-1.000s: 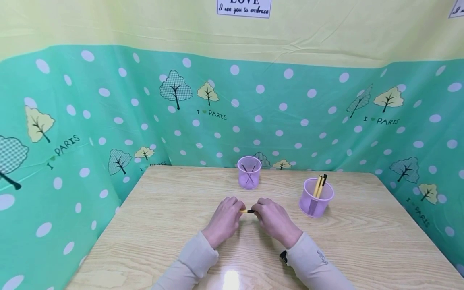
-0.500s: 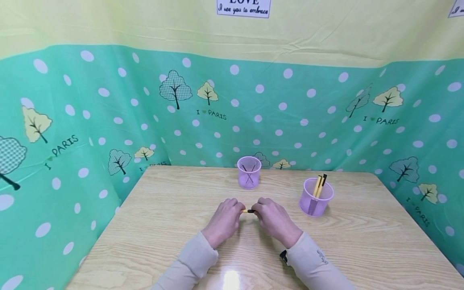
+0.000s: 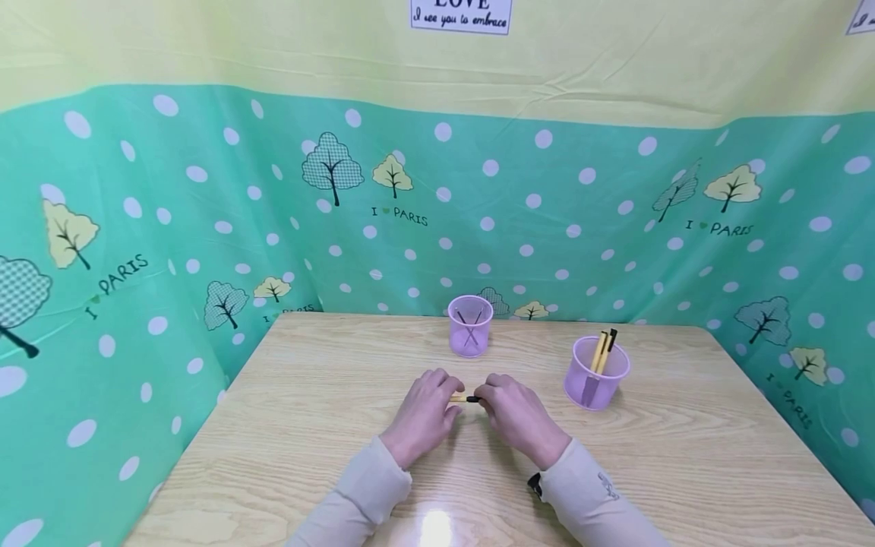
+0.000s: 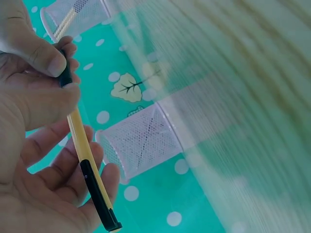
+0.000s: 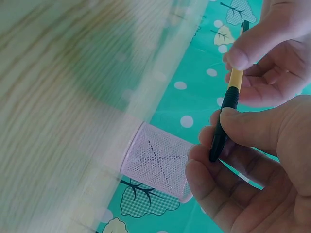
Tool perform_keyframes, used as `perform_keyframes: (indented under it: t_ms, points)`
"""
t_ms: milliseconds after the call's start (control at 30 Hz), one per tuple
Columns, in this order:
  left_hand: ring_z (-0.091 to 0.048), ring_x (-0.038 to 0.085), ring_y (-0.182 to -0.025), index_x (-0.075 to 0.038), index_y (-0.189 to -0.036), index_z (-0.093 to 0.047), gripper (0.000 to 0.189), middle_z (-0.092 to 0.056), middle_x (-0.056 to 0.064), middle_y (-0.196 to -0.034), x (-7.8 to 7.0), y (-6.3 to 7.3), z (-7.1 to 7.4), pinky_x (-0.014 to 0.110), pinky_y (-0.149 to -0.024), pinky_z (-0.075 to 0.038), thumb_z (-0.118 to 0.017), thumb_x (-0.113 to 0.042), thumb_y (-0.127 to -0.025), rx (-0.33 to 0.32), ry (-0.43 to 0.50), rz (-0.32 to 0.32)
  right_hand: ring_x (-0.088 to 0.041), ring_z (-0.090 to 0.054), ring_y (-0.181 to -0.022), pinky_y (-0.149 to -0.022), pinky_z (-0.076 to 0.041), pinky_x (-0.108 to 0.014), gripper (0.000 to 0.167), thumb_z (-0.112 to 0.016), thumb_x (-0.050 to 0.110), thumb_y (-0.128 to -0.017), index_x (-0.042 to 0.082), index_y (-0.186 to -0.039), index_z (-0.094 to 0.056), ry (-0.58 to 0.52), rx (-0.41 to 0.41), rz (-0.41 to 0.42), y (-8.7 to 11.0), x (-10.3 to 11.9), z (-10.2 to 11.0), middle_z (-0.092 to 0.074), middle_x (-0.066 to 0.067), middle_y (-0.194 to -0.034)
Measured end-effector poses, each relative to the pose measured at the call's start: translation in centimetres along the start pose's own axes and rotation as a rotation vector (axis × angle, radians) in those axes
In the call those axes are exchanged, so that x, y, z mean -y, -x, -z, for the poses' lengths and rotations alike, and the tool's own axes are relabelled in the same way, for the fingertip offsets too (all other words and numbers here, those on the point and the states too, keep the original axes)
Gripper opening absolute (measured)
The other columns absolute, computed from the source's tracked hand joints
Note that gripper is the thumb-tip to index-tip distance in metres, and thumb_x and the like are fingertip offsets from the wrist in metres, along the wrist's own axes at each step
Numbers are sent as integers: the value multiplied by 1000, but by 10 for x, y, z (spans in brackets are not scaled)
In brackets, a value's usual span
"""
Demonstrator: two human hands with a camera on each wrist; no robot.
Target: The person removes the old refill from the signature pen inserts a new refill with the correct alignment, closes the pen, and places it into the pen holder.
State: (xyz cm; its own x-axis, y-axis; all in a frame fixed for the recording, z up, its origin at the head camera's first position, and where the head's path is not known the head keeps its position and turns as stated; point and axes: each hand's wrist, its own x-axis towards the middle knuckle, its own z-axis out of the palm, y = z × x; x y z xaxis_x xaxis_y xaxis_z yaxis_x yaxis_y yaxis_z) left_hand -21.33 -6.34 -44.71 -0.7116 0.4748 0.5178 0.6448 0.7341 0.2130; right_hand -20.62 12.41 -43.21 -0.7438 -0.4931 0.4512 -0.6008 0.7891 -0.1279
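Observation:
Both hands hold a yellow ballpoint pen (image 4: 80, 133) crosswise between them, with its black grip end on the right. My right hand (image 3: 516, 414) pinches the black grip (image 5: 230, 98) between thumb and fingers, near the writing tip. On the yellow barrel is my left hand (image 3: 420, 418); its thumb lies over the pen and its loosely curled fingers are behind it. The black clip (image 4: 95, 189) at the pen's other end points away past those fingers in the left wrist view.
A purple mesh cup (image 3: 469, 342) stands beyond the hands near the table's back edge. To the right, a second, wider purple cup (image 3: 581, 391) holds yellow pens (image 3: 601, 353) with black clips. A dotted green and yellow cloth (image 3: 410, 251) hangs around the wooden table (image 3: 307, 380).
The left thumb has moved down and apart from the left fingers, showing a little more of the yellow barrel. The right hand stays where it was on the pen.

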Motion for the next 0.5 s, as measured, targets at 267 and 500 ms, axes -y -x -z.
perform_keyframes:
  t_ms: [267,500]
  points:
    - [-52,16,-83,-13,-95,-65,25,-54,-3,-87,1,-1,2,31,-77,-46,-74,-3,-74,38,-7,16,-10,-53,-67,-57,-49,-25,10,-74,5,-79,12,-86,-73,4,-8,9,1,1,-2,-53,7,-74]
    - [-53,16,-83,-13,-96,-65,21,-55,-3,-88,0,0,2,31,-76,-46,-71,-4,-78,57,-16,16,-10,-53,-68,-58,-50,-25,12,-73,5,-79,12,-87,-73,3,0,2,1,1,0,-54,7,-74]
